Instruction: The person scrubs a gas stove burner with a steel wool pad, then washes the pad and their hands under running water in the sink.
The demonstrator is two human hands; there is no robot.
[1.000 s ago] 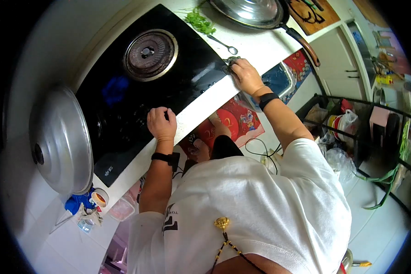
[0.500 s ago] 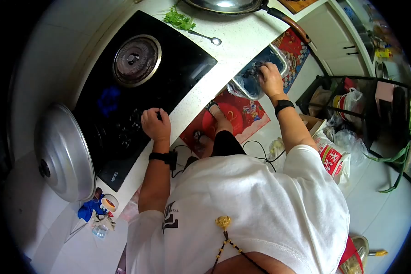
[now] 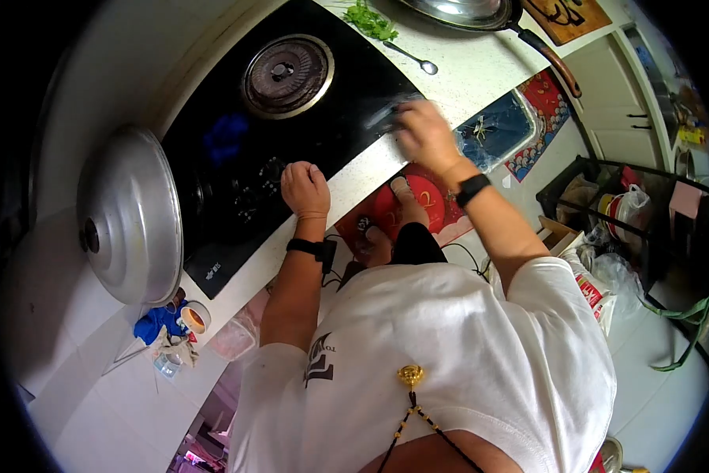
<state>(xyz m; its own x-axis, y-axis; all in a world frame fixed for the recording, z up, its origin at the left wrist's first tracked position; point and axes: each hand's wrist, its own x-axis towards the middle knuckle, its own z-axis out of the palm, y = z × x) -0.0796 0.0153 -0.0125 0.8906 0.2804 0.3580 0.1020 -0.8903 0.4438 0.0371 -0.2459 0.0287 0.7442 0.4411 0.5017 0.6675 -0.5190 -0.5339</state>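
Note:
My left hand (image 3: 305, 190) is loosely closed at the front edge of the black cooktop (image 3: 323, 118), beside its control markings, with nothing visible in it. My right hand (image 3: 431, 138) is over the front edge of the counter, near the cooktop's right corner. Motion smears its fingers, and I cannot tell whether they hold anything. A pale, shiny streak shows on the glass by its fingertips. Below and right of this hand stands a rectangular bin (image 3: 502, 128) lined with clear plastic, with small scraps inside. A round burner plate (image 3: 289, 76) is set in the cooktop.
A large metal lid (image 3: 133, 217) stands at the cooktop's left. Green herbs (image 3: 370, 21), a spoon (image 3: 414, 59) and a pan (image 3: 468, 12) with a long handle (image 3: 551, 57) lie on the far counter. A black rack (image 3: 606, 205) stands right, on the floor.
My right hand has moved left, from above the bin to the cooktop's edge. My left hand stays by the controls. The whole view has shifted, and the bin's inside shows more.

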